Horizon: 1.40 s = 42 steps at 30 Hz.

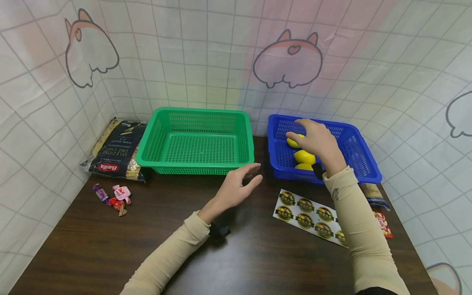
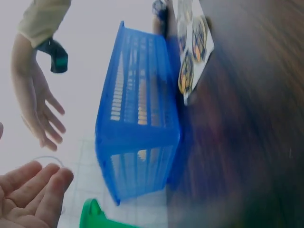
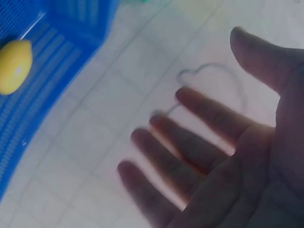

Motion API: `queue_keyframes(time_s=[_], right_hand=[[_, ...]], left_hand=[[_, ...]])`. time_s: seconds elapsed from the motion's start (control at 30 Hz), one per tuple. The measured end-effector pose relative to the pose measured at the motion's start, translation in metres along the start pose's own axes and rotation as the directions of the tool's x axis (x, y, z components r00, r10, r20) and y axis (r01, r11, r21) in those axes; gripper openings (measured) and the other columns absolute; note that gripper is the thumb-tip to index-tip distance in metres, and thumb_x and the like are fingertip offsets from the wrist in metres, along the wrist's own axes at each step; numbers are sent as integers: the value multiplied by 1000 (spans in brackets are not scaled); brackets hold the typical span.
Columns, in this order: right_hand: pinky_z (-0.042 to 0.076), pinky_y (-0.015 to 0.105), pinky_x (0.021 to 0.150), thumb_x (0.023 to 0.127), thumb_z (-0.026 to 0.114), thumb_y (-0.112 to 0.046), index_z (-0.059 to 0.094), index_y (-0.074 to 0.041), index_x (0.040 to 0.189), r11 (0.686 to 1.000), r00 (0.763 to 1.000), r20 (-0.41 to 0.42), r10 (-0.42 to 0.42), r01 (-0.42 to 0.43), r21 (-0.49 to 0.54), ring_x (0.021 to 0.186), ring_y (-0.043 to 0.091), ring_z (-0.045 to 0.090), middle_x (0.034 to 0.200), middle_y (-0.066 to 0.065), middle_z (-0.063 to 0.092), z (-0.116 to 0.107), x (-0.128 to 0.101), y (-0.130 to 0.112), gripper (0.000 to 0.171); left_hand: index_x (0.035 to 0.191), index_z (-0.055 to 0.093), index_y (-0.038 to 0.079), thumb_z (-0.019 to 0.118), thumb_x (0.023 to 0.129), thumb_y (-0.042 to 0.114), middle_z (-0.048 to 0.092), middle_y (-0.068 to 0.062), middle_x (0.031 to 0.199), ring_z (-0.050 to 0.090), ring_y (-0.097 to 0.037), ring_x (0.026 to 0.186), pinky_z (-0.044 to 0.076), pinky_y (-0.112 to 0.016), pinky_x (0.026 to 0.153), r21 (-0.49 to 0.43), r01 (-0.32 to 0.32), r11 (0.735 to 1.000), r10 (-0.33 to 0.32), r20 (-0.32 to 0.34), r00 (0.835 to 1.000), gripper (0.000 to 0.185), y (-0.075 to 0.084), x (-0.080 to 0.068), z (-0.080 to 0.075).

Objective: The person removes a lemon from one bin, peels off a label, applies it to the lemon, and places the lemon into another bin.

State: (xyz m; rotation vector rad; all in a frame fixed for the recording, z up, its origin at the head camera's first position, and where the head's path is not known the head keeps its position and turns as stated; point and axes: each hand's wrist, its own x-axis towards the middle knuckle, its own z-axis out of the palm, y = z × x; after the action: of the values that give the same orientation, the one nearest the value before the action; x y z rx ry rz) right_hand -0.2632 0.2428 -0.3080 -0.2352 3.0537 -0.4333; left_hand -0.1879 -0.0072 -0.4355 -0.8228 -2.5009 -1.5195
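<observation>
Above the blue basket (image 1: 326, 179) hovers my right hand (image 1: 315, 139), its fingers spread with nothing held, as the right wrist view also shows. Yellow lemons (image 1: 304, 157) lie in the left part of that basket, partly covered by the hand and wrist; one lemon (image 3: 15, 66) shows at the left of the right wrist view. My left hand (image 1: 236, 186) is over the table just in front of the right corner of the green basket (image 1: 195, 168). Its fingers are loosely bent, and it holds nothing. The green basket contains nothing visible.
A sheet of round stickers (image 1: 304, 215) lies before the blue basket. At the left are a Barilla pasta bag (image 1: 116, 149) and several wrapped candies (image 1: 117, 203). A small packet (image 1: 373, 196) and a red wrapper (image 1: 383, 224) lie at the right edge. Fabric walls enclose the table.
</observation>
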Motion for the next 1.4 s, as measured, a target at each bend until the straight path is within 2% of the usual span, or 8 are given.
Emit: queue_keyframes(time_s=[0.17, 0.33, 0.57, 0.8, 0.97, 1.17, 1.27, 1.4], right_hand=[[39, 65, 112, 99, 51, -55, 43, -8, 149, 997, 999, 32, 1, -3, 78, 137, 46, 44, 152, 23, 46, -5, 30, 24, 69], [38, 64, 113, 99, 53, -51, 48, -4, 145, 987, 996, 70, 58, -67, 147, 136, 46, 44, 148, 26, 49, 1, 54, 47, 66], [39, 63, 114, 101, 51, -49, 48, -2, 145, 941, 954, 203, 220, -263, 214, 137, 48, 42, 153, 28, 40, 22, 72, 76, 64], [38, 54, 119, 102, 52, -40, 37, 4, 149, 868, 889, 371, 267, -389, 309, 143, 44, 39, 155, 28, 38, 42, 93, 102, 66], [39, 57, 117, 99, 57, -42, 37, 3, 150, 883, 845, 434, 313, -427, 194, 141, 44, 41, 154, 27, 40, 56, 100, 109, 71], [42, 56, 115, 91, 67, -48, 32, 2, 150, 853, 749, 539, 385, -511, 101, 136, 42, 43, 153, 25, 40, 67, 95, 112, 85], [39, 57, 117, 91, 66, -52, 27, 1, 153, 867, 715, 592, 373, -496, 53, 140, 44, 40, 155, 26, 36, 68, 92, 112, 91], [36, 58, 119, 92, 64, -54, 29, -2, 155, 909, 720, 599, 351, -416, -31, 143, 44, 36, 159, 26, 31, 67, 93, 110, 89]], left_hand=[[135, 60, 11, 54, 102, 37, 69, -10, 130, 68, -21, 118, 58, -31, 98, -145, 121, 982, -108, 95, 990, 42, -3, 8, 15], [136, 59, 11, 53, 102, 43, 71, -11, 126, 69, -30, 115, 59, -36, 96, -232, 281, 931, -242, 184, 953, 48, -9, 19, 33], [141, 50, 0, 53, 103, 37, 60, -21, 139, 62, -30, 127, 53, -36, 107, -528, 474, 704, -386, 276, 880, 53, -18, 37, 55], [133, 50, 1, 48, 106, 36, 64, -22, 131, 65, -30, 122, 57, -32, 100, -614, 460, 642, -426, 213, 879, 44, -19, 53, 71], [119, 52, 2, 48, 106, 31, 67, -23, 125, 70, -30, 113, 60, -29, 92, -667, 443, 599, -460, 167, 872, 32, -19, 59, 81], [103, 51, 6, 47, 107, 26, 69, -28, 117, 75, -21, 94, 62, -26, 84, -701, 424, 574, -452, 161, 877, 21, -20, 60, 87], [96, 49, 10, 46, 107, 25, 68, -30, 117, 73, -14, 85, 62, -26, 83, -718, 411, 562, -443, 158, 883, 19, -21, 61, 88], [91, 47, 12, 46, 107, 27, 68, -32, 117, 73, -13, 83, 63, -27, 83, -730, 409, 548, -438, 166, 883, 22, -22, 63, 89]])
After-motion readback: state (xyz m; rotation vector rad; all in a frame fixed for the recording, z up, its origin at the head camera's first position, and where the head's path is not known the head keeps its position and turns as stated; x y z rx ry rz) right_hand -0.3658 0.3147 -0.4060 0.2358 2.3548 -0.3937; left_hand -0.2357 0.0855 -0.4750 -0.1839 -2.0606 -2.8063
